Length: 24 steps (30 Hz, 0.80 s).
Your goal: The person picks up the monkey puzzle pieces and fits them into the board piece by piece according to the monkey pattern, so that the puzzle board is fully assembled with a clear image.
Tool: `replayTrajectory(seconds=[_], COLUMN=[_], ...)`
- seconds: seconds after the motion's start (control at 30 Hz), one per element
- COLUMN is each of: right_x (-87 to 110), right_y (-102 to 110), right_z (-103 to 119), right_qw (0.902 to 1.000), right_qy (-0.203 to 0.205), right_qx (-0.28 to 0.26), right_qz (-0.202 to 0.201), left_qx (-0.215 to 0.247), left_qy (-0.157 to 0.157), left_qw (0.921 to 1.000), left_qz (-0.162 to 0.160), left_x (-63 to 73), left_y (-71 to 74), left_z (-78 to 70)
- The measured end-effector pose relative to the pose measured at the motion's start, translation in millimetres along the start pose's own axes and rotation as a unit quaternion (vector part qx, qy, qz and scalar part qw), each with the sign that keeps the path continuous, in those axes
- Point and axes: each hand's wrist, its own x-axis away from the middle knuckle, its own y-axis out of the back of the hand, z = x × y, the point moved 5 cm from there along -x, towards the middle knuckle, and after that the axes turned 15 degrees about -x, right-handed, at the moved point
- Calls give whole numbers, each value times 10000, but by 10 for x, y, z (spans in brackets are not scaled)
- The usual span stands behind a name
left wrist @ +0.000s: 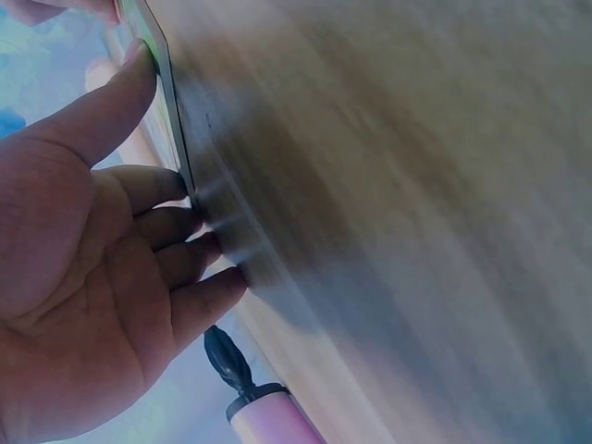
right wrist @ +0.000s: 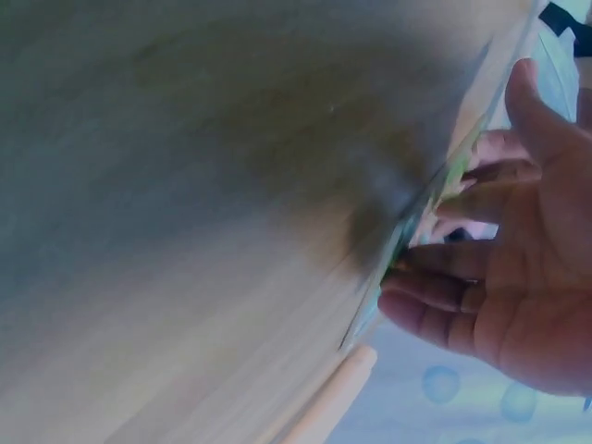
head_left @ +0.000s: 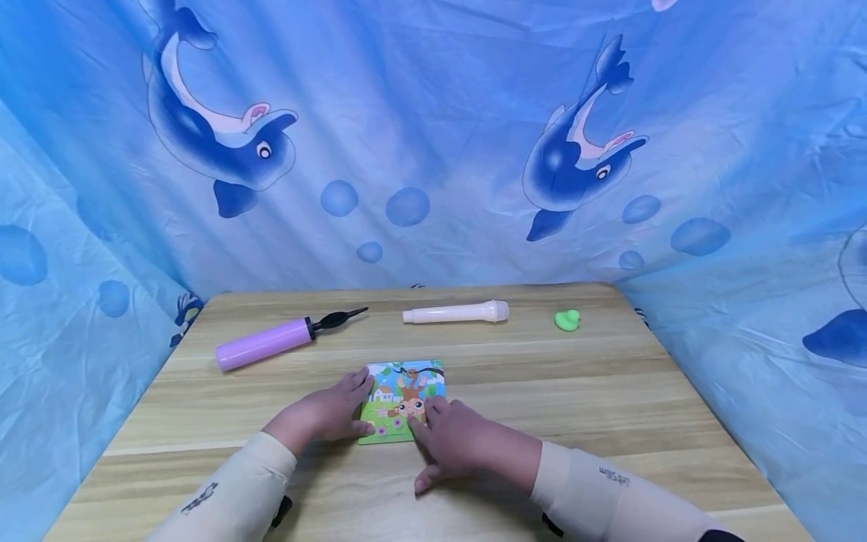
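A square picture puzzle [head_left: 387,394] lies flat on the wooden table [head_left: 542,369], printed with a hanging monkey, a small house and flowers. At its left side is my left hand [head_left: 332,410], thumb and fingers spread along the edge, touching it. My right hand [head_left: 460,436] rests over the right edge, with its index finger on the picture and its thumb out over the table. In the left wrist view, the thumb meets the thin board edge [left wrist: 170,92]. The right wrist view shows loosely extended fingers [right wrist: 435,314] against the board's side.
Behind the puzzle lie a purple hand pump [head_left: 266,345] with a black nozzle at left, a white toy microphone [head_left: 454,312] in the middle and a green toy duck [head_left: 567,321] at right. A blue dolphin-print curtain [head_left: 433,135] surrounds the table's back and sides.
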Motion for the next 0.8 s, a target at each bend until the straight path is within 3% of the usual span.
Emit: replayTrajectory(seconds=[0.23,0.43,0.63,0.8], right_x=[-44,-101,-100,-74], right_y=[-20,18,-14,12], right_z=[43,-19,-140,-205], right_qw=[9991,9991,9985,9970], right_qy=[22,321,512,538], right_qx=[412,95,-173,-551], right_qz=[-91,-254,-54,-56], left_qx=[-7,-14,-94,-124], left_qy=[-51,5,52,57], left_qw=[10000,10000,9999,9998], left_qz=[-22,53,69,-114], left_x=[9,7,-22,-48], left_y=[2,4,1,18], left_z=[-14,-12,8,25])
